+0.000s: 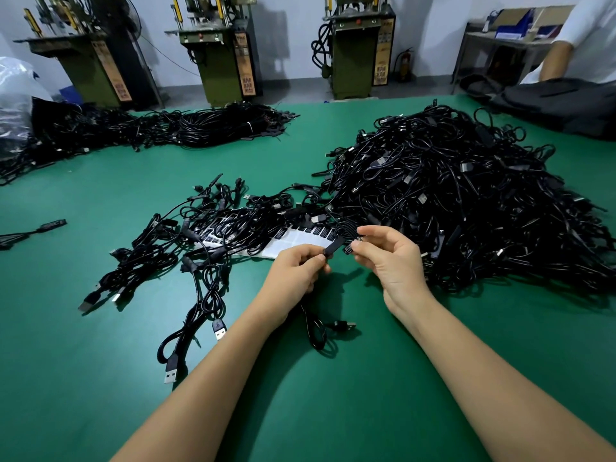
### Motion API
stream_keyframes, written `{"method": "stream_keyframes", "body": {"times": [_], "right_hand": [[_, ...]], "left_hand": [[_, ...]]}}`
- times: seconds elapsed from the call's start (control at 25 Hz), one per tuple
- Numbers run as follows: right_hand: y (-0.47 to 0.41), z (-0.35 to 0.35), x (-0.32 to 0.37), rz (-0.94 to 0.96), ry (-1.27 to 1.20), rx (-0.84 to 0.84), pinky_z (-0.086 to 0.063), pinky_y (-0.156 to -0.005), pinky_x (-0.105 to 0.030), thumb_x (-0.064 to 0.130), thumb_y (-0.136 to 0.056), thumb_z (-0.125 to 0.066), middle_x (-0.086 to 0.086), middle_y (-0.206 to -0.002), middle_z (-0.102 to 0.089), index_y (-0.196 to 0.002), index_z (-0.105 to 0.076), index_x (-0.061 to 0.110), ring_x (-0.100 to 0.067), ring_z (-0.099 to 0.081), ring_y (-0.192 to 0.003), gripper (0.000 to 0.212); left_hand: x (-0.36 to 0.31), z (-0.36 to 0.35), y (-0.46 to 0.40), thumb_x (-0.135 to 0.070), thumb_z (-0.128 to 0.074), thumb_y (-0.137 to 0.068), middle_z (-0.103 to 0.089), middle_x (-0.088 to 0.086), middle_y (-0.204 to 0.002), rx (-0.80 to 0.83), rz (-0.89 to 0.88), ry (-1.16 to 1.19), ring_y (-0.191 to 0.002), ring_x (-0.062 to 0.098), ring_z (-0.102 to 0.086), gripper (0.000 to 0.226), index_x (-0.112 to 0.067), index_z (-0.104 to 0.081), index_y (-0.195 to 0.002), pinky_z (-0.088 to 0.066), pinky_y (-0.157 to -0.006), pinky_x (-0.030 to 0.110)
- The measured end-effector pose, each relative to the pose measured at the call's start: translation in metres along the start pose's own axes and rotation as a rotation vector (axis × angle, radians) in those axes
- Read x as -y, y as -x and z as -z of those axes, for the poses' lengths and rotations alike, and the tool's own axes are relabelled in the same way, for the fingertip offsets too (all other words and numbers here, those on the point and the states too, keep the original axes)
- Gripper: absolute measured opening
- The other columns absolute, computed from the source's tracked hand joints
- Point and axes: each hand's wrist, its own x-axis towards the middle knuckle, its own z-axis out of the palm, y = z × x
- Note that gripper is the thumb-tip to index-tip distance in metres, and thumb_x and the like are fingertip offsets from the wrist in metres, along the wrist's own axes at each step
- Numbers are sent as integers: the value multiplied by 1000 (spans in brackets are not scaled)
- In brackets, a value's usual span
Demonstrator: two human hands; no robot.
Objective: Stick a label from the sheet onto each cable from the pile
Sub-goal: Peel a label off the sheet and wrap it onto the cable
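Cable plug pinched in left hand, slack drooping onto green table near front edge. Right hand pinches small label beside plug. Cable light, limp; grip rigid plug body.

A green table carries a cable pile, scattered cables and a label sheet.

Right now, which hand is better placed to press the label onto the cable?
The right hand: it pinches the label beside the cable, which the left hand holds steady.
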Motion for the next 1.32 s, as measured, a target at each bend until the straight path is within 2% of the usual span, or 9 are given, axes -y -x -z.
{"method": "stream_keyframes", "body": {"times": [0.16, 0.4, 0.64, 0.88, 1.08, 1.32], "right_hand": [[2, -4, -3, 73, 73, 7, -54, -64, -20, -4, -78, -72, 8, -68, -68, -82, -71, 16, -9, -66, -70, 21], [2, -6, -2, 125, 171, 47, -50, -69, -22, 0, -85, -67, 3, -79, -65, -86, -64, 19, -8, -62, -75, 19], [4, -9, 1, 228, 173, 49, -54, -72, -27, -5, -85, -64, 1, -73, -61, -87, -56, 16, -9, -65, -67, 23], [8, -12, 1, 271, 278, 112, -49, -72, -19, -5, -79, -71, 5, -77, -57, -87, -55, 19, -2, -57, -70, 30], [9, -12, 1, 283, 348, 131, -49, -75, -23, -6, -79, -70, 3, -79, -56, -87, -53, 20, -11, -55, -76, 32], [8, -12, -1, 279, 363, 131, -49, -77, -25, -5, -79, -70, 2, -80, -57, -85, -53, 23, -13, -56, -78, 34]], "left_hand": [[0, -1, -2, -5, -48, -97, -62, -4, -64, -3, 8, -34, -41, 1, -37, 21, -14, -64, -87, -29, -40, 12], [-3, 3, -2, -4, -48, -97, -63, -4, -64, 53, 22, -15, -42, 1, -34, 18, -9, -64, -90, -27, -40, 12], [-2, 2, -2, -5, -48, -98, -62, -4, -65, 31, 27, -38, -42, 0, -35, 18, -10, -63, -89, -28, -40, 11], [-3, 2, -3, -5, -48, -98, -62, -2, -65, 51, 38, -73, -41, 1, -35, 19, -11, -64, -90, -28, -40, 11], [-3, 3, -3, -5, -48, -97, -62, -3, -65, 73, 41, -85, -41, 1, -35, 20, -12, -65, -89, -27, -39, 11], [-3, 3, -2, -4, -48, -97, -62, -4, -63, 80, 52, -60, -40, 1, -34, 21, -12, -65, -88, -26, -39, 11]]}}
